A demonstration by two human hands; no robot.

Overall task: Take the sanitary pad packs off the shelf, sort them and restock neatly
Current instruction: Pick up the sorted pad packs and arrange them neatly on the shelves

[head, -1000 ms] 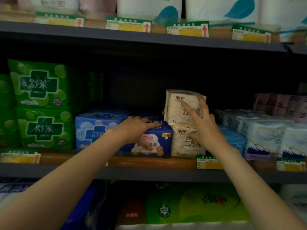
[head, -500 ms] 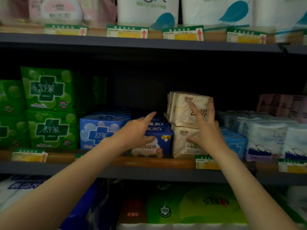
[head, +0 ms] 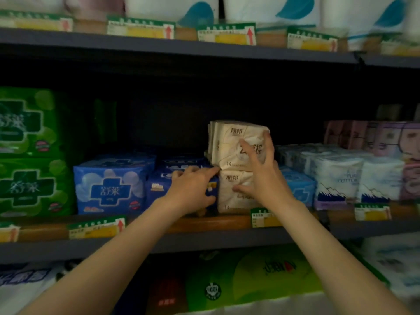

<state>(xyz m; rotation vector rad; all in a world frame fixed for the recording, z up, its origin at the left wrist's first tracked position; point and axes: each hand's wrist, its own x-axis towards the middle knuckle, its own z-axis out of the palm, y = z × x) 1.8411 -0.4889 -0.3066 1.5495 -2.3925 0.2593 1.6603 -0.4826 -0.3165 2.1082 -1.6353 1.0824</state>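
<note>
Two cream sanitary pad packs stand stacked mid-shelf: the upper pack [head: 229, 144] sits slightly askew on the lower pack [head: 229, 194]. My right hand [head: 261, 176] is spread against their fronts, with the fingers on the upper pack and the thumb on the lower one. My left hand [head: 193, 189] lies over a dark blue pack [head: 159, 189] just left of the stack. Its straight fingertips reach the seam between the cream packs, and its thumb is on the blue pack's front. A lighter blue pack [head: 111, 185] stands further left.
Green packs [head: 27, 155] are stacked at the far left. Right of the stack are a light blue pack [head: 300, 192], white cotton packs [head: 336, 178] and pink packs [head: 386, 137]. The shelf edge [head: 204, 244] carries price tags. Tissue rolls sit above and bulk packs below.
My left hand lifted off the dark blue pack, then came down again further right, its fingertips now reaching the cream stack. My right hand stays on the stack, fingers spread wider.
</note>
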